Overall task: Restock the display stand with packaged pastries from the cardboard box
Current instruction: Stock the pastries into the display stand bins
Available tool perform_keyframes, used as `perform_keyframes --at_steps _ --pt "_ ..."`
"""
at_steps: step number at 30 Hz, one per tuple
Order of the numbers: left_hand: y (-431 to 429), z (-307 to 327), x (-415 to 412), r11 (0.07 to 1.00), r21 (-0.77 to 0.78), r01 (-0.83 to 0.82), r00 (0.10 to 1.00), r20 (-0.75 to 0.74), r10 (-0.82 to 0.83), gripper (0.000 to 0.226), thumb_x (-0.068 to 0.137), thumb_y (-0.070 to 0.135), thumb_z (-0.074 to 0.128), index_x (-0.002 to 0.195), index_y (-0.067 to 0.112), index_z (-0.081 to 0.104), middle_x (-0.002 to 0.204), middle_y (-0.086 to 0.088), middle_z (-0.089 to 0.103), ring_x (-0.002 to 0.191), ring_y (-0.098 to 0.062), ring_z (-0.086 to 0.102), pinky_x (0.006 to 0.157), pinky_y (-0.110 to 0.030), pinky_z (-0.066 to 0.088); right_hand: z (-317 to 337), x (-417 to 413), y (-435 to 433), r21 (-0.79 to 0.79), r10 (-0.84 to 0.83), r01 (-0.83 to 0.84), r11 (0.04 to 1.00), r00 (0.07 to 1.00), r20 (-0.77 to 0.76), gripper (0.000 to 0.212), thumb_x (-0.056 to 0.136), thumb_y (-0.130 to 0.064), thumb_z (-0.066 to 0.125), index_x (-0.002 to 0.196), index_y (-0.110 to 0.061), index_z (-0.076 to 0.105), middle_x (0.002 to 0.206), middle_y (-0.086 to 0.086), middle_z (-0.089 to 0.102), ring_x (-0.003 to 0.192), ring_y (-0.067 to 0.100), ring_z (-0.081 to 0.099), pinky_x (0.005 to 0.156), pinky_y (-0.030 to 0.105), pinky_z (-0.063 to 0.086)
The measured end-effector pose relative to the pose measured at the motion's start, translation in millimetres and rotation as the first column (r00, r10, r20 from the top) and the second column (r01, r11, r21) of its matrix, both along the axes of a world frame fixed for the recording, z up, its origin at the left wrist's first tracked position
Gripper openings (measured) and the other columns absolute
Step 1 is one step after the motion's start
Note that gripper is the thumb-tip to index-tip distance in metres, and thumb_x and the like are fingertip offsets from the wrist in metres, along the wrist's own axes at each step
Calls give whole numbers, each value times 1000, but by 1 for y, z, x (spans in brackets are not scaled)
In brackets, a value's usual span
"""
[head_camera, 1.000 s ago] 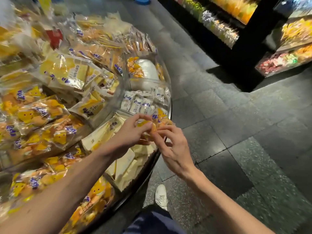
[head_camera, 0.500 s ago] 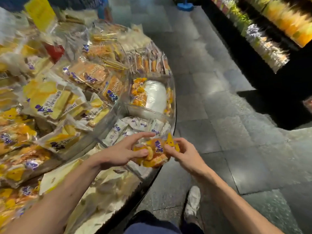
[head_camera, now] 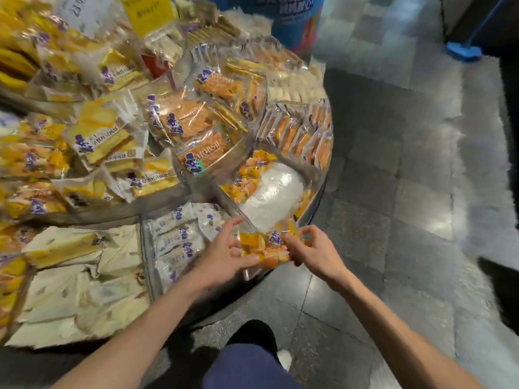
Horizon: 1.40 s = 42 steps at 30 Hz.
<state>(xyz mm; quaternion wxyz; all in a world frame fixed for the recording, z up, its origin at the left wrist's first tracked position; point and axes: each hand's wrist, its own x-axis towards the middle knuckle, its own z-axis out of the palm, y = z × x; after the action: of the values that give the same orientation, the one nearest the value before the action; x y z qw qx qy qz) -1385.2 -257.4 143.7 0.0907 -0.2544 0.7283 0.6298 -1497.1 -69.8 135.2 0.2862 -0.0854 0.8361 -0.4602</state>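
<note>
My left hand [head_camera: 224, 254] and right hand [head_camera: 314, 251] each pinch an end of one orange pastry packet [head_camera: 265, 247], just on the near side of the white bag [head_camera: 273, 195]. That bag takes most of the room, so if I let go here, I think the packet could slide off the display stand [head_camera: 323, 192] rim beside the bag and onto the floor [head_camera: 365, 248].

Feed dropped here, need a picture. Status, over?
Both holding: left hand and right hand on orange pastry pack, at stand rim. Ahead, white bag sits in compartment.
</note>
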Motion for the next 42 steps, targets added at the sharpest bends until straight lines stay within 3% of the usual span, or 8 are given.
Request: perform_keyframes --at_steps 6,10,15,21,26,31,36,42 --pt "17 -19 -58 962 -239 -134 990 -2 138 47 85 14 76 119 39 56 94 2 60 71 -7 54 53 -11 42 1 -102 -22 254 423 -378 890 893 -151 41 89 -52 66 98 -12 60 85 -1 65 78 18 61 67 32 44" --pt "7 -41 -100 836 -535 -125 988 7 152 44 86 33 75 127 38 59 103 7 57 90 -11 55 72 -23 39 -10 -164 -49 331 571 -494 804 796 -200 44 87 -51 69 101 -10 65 89 2 71 81 20 65 70 34 50" --pt "0 -61 -132 541 -808 235 959 284 8 49 91 46 63 136 29 53 124 1 62 123 -20 44 95 -36 25 -52 -201 -78 426 719 -637 643 693 -50 33 83 -42 77 85 -10 67 80 5 75 77 22 70 70 37 55" --pt "2 -54 -149 403 -778 482 846 533 18 29 92 35 65 117 21 66 116 0 66 119 -21 38 96 -42 23 -83 -204 -97 426 780 -717 551 624 41 50 83 -36 79 112 -7 53 101 18 70 92 35 66 81 46 54" --pt "11 -48 -162 334 -701 629 736 676 32 19 88 30 68 104 21 72 124 -1 62 127 -25 36 108 -49 22 -94 -212 -96 429 832 -769 474 551 68 42 84 -44 77 99 -13 54 103 10 68 88 24 61 71 32 46" --pt "16 -52 -159 320 -633 705 662 749 24 30 93 41 60 114 21 71 132 -1 59 140 -28 28 114 -55 14 -92 -212 -89 409 866 -808 424 494 77 38 85 -44 76 98 -16 55 101 8 67 87 21 58 74 30 45" --pt "24 -53 -152 286 -687 668 702 709 61 29 97 43 55 113 22 67 115 5 69 139 -22 35 116 -50 14 -88 -219 -81 390 878 -821 418 475 59 47 84 -47 75 108 -8 61 108 13 70 99 29 64 87 39 52" --pt "31 -58 -130 314 -802 508 839 543 28 29 101 22 51 128 21 60 132 0 58 129 -17 45 119 -42 16 -78 -232 -66 392 890 -817 423 455 -12 43 92 -44 67 116 -8 61 114 15 70 103 31 66 89 41 53"
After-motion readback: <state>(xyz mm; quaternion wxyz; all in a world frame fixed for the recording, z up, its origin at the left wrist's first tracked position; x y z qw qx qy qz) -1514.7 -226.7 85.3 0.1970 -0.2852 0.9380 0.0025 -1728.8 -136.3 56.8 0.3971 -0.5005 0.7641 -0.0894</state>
